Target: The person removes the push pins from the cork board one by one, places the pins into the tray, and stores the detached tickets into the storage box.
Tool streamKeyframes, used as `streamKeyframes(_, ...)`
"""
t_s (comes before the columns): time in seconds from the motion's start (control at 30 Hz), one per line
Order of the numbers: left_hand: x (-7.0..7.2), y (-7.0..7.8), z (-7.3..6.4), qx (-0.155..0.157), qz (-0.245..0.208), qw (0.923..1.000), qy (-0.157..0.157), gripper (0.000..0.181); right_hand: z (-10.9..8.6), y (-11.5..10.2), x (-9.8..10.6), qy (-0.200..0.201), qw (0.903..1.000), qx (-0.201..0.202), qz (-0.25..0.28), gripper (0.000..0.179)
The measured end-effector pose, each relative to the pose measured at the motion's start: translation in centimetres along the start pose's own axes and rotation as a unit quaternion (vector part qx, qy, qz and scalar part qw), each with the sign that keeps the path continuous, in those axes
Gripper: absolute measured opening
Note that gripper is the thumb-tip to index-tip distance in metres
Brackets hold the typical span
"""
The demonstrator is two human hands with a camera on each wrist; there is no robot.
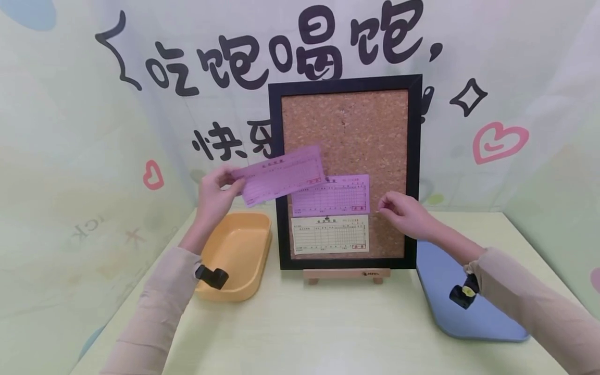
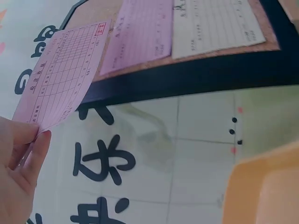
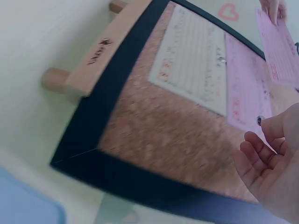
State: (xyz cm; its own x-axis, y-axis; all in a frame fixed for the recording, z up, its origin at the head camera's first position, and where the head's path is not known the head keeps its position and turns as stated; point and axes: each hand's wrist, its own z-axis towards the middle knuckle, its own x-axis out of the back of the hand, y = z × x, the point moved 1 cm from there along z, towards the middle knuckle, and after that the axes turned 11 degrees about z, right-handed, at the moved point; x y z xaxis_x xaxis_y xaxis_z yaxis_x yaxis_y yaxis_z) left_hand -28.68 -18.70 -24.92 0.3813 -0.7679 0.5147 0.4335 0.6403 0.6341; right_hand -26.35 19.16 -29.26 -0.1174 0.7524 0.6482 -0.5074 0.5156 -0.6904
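My left hand [image 1: 216, 195] pinches the left end of a pink receipt slip [image 1: 283, 174], which slants upward to the right. The slip overlaps the frame and lower left of a corkboard [image 1: 347, 125] in the head view; in the left wrist view it bends slightly. Pinned on the cork are another pink slip [image 1: 344, 200] and, just below it, a cream slip [image 1: 330, 234], each with a tack at its top edge. My right hand [image 1: 405, 216] is near the pinned pink slip's right edge, a small silver thumbtack [image 3: 260, 120] held at the thumb tip, other fingers curled.
The black-framed board leans on a small wooden stand [image 1: 347, 273]. A yellow tray [image 1: 234, 289] sits to the left under my left forearm. To the right, a blue tray [image 1: 464, 320] lies partly beneath my right forearm. A printed backdrop [image 1: 225, 109] hangs behind.
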Motion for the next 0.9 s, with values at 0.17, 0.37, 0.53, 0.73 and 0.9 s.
streamKeyframes(0.17,1.0,-1.7,-1.4,0.011,0.011,0.9999,0.003,0.018,-1.2,1.2,0.2,-0.001,1.0000,-0.007,-0.002,0.005)
streamKeyframes(0.37,2.2,-3.5,-2.8,0.023,0.019,0.9992,0.025,0.019,-2.5,2.4,0.4,0.001,0.9999,-0.012,-0.005,0.007)
streamKeyframes(0.53,3.3,-5.0,-4.3,0.040,0.025,0.9981,0.040,0.017,-3.6,3.2,0.5,-0.001,0.9998,-0.016,-0.010,0.003)
streamKeyframes(0.73,4.7,-7.0,-6.2,0.056,0.034,0.9969,0.044,0.018,-5.1,3.8,0.8,0.003,0.9997,-0.025,-0.006,0.004)
streamKeyframes(0.9,5.2,-8.6,-7.8,0.066,0.022,0.9967,0.042,0.018,-6.5,4.9,1.1,0.002,0.9991,-0.043,0.002,0.005)
